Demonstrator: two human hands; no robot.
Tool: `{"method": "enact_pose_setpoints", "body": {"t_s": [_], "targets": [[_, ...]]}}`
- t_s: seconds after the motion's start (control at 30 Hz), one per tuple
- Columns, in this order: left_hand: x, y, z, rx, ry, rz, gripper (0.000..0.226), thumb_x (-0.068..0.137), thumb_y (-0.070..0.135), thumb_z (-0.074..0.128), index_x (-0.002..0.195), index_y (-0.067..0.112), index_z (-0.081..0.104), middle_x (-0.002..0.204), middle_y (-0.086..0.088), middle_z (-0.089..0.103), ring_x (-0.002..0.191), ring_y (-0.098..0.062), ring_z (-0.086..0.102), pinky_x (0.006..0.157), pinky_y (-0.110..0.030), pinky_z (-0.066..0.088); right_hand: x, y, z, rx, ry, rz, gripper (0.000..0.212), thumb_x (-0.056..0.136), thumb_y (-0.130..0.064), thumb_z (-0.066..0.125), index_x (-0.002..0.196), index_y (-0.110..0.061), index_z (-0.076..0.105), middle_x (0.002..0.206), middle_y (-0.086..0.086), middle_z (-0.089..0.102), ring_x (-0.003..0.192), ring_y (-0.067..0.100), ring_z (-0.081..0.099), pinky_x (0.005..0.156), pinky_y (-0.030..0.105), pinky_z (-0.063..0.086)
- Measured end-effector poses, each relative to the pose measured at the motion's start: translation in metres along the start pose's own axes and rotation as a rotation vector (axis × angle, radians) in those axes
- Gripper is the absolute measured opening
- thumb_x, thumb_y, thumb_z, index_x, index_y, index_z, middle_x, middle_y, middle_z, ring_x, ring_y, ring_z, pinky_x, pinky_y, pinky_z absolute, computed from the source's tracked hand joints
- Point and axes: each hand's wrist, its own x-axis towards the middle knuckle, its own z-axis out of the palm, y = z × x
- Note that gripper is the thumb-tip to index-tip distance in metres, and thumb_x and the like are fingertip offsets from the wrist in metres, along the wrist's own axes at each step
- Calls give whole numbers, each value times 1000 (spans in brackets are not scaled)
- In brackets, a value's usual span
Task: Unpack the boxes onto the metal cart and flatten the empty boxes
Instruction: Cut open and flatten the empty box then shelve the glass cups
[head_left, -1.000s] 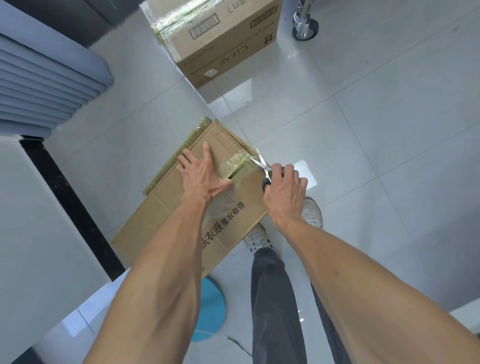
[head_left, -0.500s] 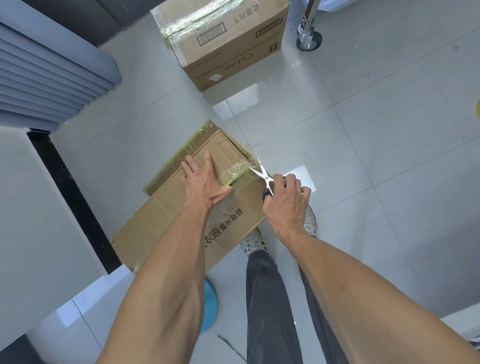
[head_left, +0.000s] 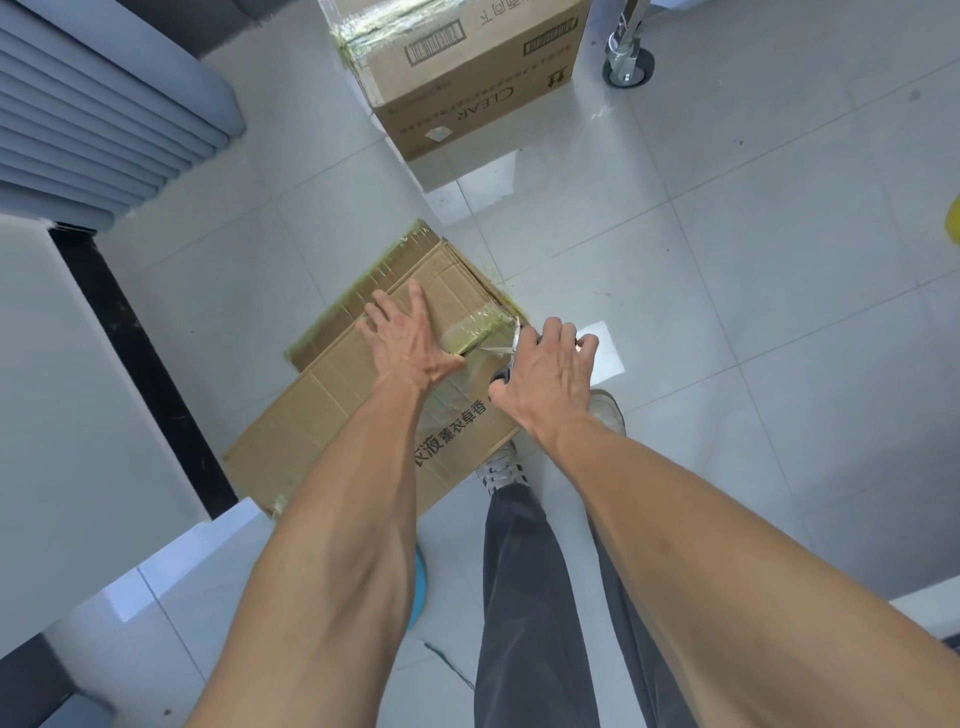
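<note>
Flattened box (head_left: 332, 436) lies on tiled floor (head_left: 727, 322), its left edge near a white cabinet (head_left: 78, 389). Left hand (head_left: 405, 343) presses flat on it, fingers spread. Right hand (head_left: 545, 374) grips scissors (head_left: 506, 345), blades at the taped right edge (head_left: 478, 330). Sealed box (head_left: 467, 73) stands well apart; bare tiles to the right.

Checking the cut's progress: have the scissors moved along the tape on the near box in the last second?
Yes. The scissors were outside the near box at its right edge; now the blades reach along the tape toward the left hand.
</note>
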Motion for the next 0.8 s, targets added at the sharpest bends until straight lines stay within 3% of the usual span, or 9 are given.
{"method": "enact_pose_setpoints", "body": {"t_s": [0.23,0.37,0.53,0.63,0.73,0.8], "targets": [[-3,2,10,-3,40,24,116,60,63,79,148,16,19,152,-36,17,140,-49,26,116,-61,20,10,-18,-5,-59,-23,2,29,73,-39,61,89,-16,53,95,6,46,86,23,34,80,39,31],[-2,-5,10,18,59,41,115,57,65,77,145,16,23,147,-31,26,133,-45,34,110,-59,29,8,-21,-1,15,-98,104,25,80,-25,64,103,-13,63,105,11,53,95,27,49,85,37,38],[-2,-3,9,-13,47,43,114,57,64,79,145,18,23,148,-31,23,135,-45,31,111,-60,28,9,-19,-3,69,-148,137,16,91,-11,56,100,-7,69,96,14,66,85,27,63,65,30,42],[-2,-2,7,-31,36,51,113,57,63,79,145,18,24,148,-31,24,135,-45,31,111,-60,28,4,-24,-2,120,-142,189,15,89,-4,56,98,-6,68,94,13,68,89,29,66,65,30,43],[1,-6,2,-31,29,72,114,57,66,77,147,18,25,147,-29,27,133,-44,33,111,-58,28,-1,-30,0,184,-94,239,21,87,-4,58,107,-5,65,98,13,68,89,28,66,67,32,42],[4,-11,-1,-30,16,85,115,58,67,74,149,19,23,145,-28,29,131,-43,35,110,-57,28,-6,-31,5,193,-55,247,30,87,-9,59,117,-8,60,100,11,64,78,23,58,71,34,40]]}}
